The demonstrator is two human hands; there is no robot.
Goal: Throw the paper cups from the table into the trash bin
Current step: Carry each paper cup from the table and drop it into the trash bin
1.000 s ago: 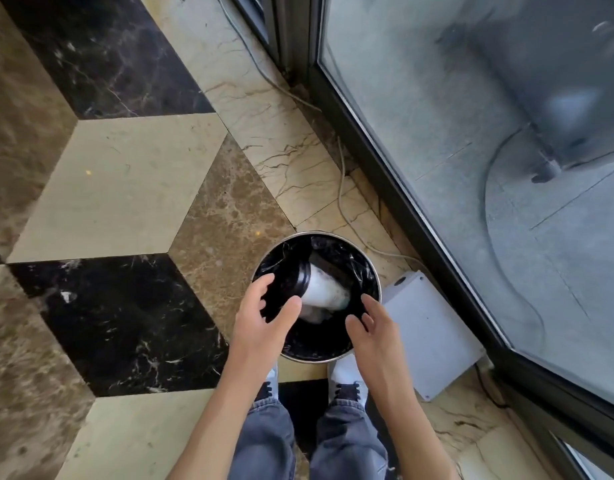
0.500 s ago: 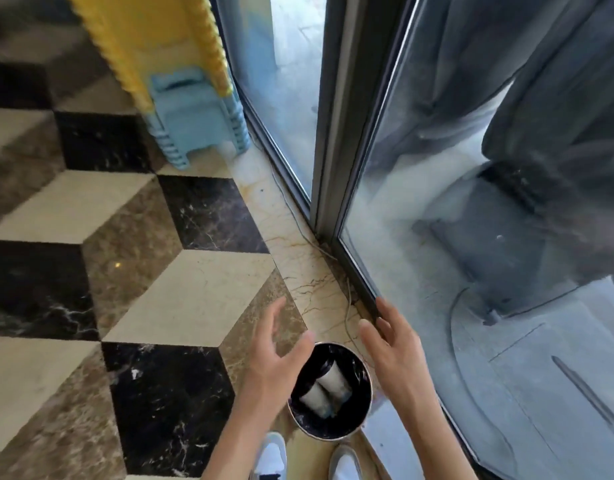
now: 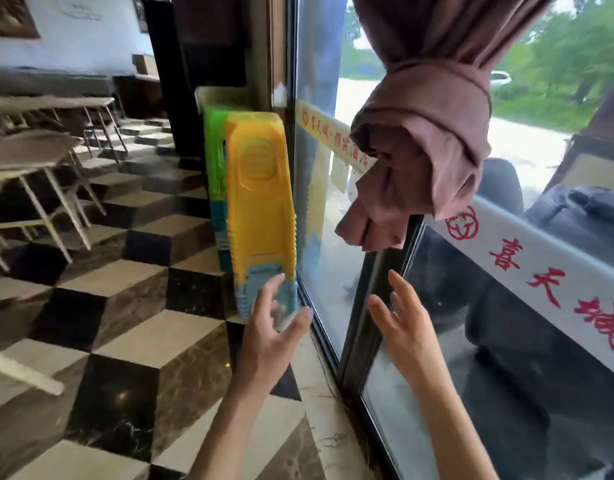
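My left hand point(image 3: 269, 336) is raised in front of me with fingers spread and nothing in it. My right hand point(image 3: 404, 325) is raised beside it, palm inward, fingers apart, also holding nothing. Both hover above the patterned marble floor point(image 3: 125, 341) next to the glass wall. The trash bin and the paper cups are out of view.
A tall stack of yellow, green and blue plastic stools point(image 3: 257, 209) stands against the glass door point(image 3: 319, 209) straight ahead. A knotted brown curtain point(image 3: 423, 126) hangs at head height on the right. White-legged tables point(image 3: 38, 188) stand at the left.
The view has swung up from the bin and cups on the floor to the room ahead. Both hands have lifted away from the bin, still holding nothing.
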